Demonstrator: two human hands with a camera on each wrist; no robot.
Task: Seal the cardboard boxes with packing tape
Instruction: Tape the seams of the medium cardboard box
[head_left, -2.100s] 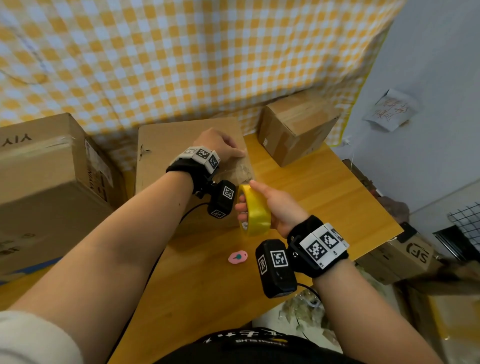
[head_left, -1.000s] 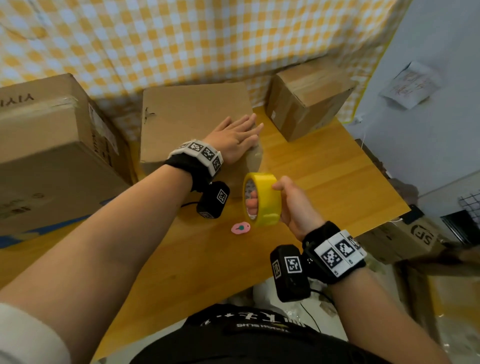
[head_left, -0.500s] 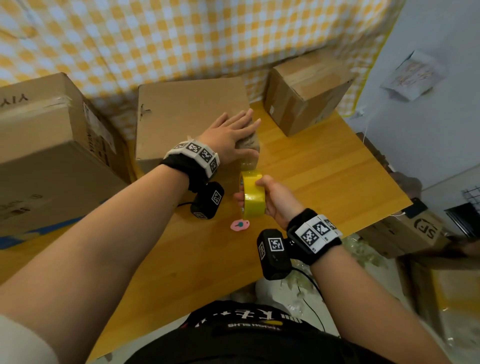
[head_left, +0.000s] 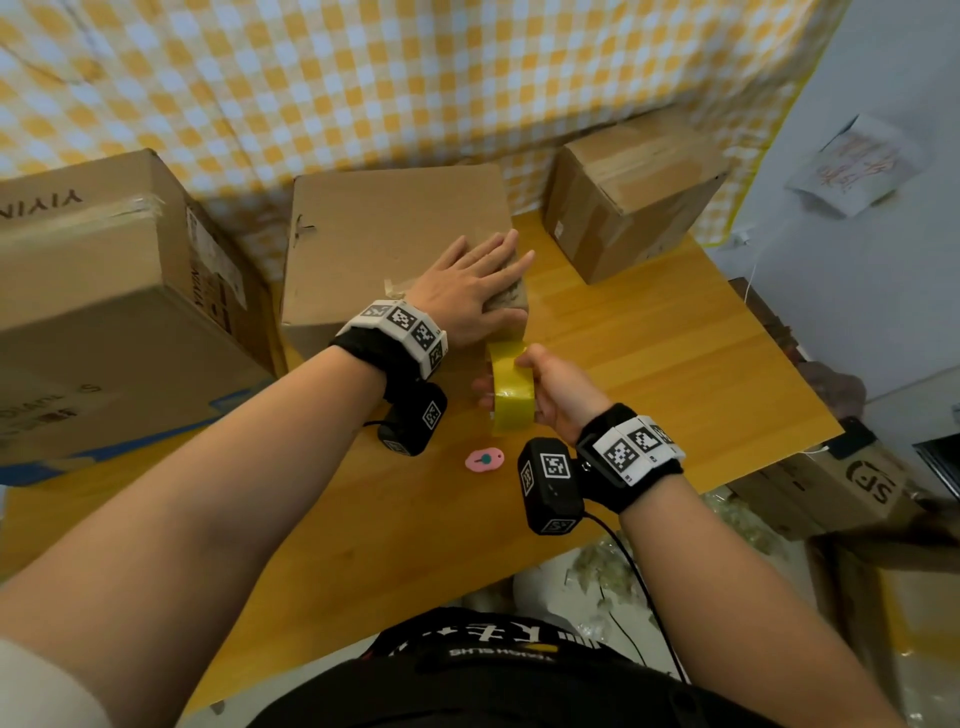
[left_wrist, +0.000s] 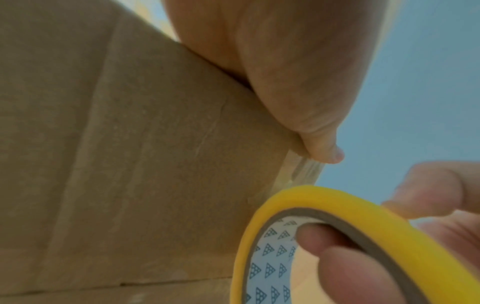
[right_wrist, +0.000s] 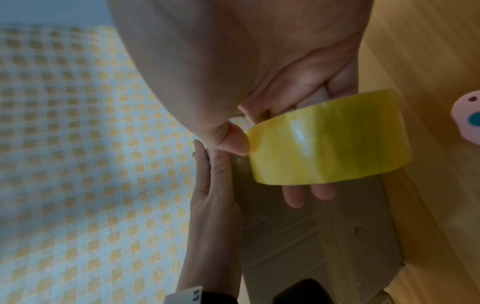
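A brown cardboard box (head_left: 384, 239) stands in the middle of the wooden table (head_left: 649, 364). My left hand (head_left: 475, 283) lies flat on its top near the front right corner, fingers straight, pressing down on it. Just below that corner my right hand (head_left: 540, 387) grips a yellow roll of packing tape (head_left: 511, 389), fingers through the core and thumb on the outside. A clear strip of tape runs from the roll up to the box edge (left_wrist: 298, 174) under my left thumb. In the right wrist view the tape roll (right_wrist: 327, 139) sits against the box's front face (right_wrist: 324, 236).
A large printed box (head_left: 104, 291) stands at the left, and a smaller taped box (head_left: 628, 192) at the back right. A small pink cutter (head_left: 484, 460) lies on the table near my right wrist. More boxes (head_left: 826, 483) sit on the floor past the table's right edge. A checked cloth covers the wall behind.
My left hand went from curled at the box corner to lying flat on the top. My right hand brought the roll in close under that corner.
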